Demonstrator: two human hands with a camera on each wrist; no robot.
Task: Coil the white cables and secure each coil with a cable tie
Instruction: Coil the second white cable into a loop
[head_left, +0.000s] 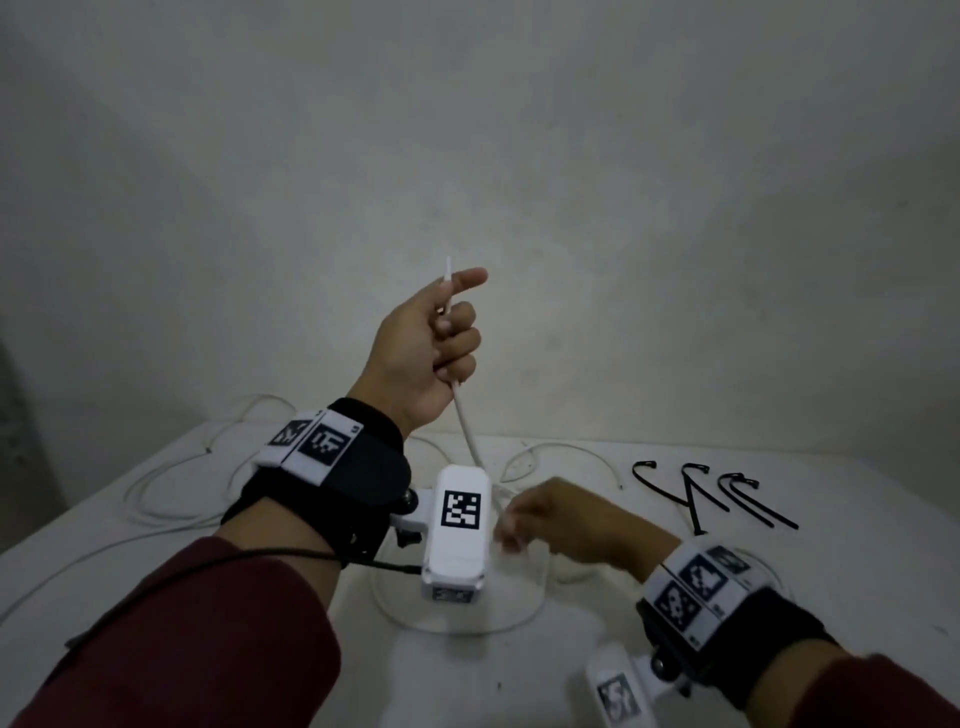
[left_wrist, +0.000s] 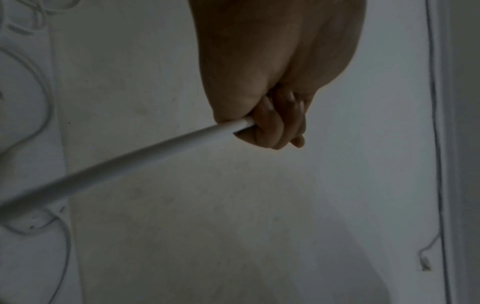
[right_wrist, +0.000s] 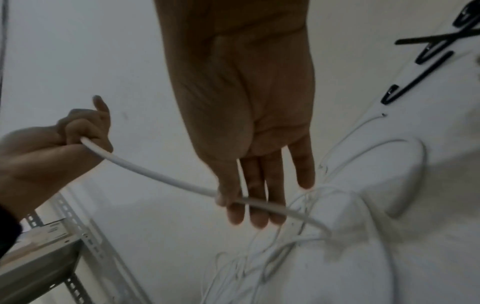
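My left hand (head_left: 436, 343) is raised above the table, its fist gripping a white cable (head_left: 467, 431). The cable's short end sticks up past the thumb. From the fist (left_wrist: 262, 123) the cable (left_wrist: 130, 160) slopes down to the table. My right hand (head_left: 561, 519) is low over the table, to the right of the left wrist. Its fingers (right_wrist: 259, 185) are nearly straight, and the thumb pinches the same cable (right_wrist: 155, 174) against them. Black cable ties (head_left: 696, 493) lie on the table at the right, beyond the right hand.
More white cable lies in loose loops on the white table (head_left: 805, 587), at the left (head_left: 156, 499) and under my hands (head_left: 467, 626). A bare wall stands behind the table. A metal shelf frame (right_wrist: 52, 257) appears beside the table in the right wrist view.
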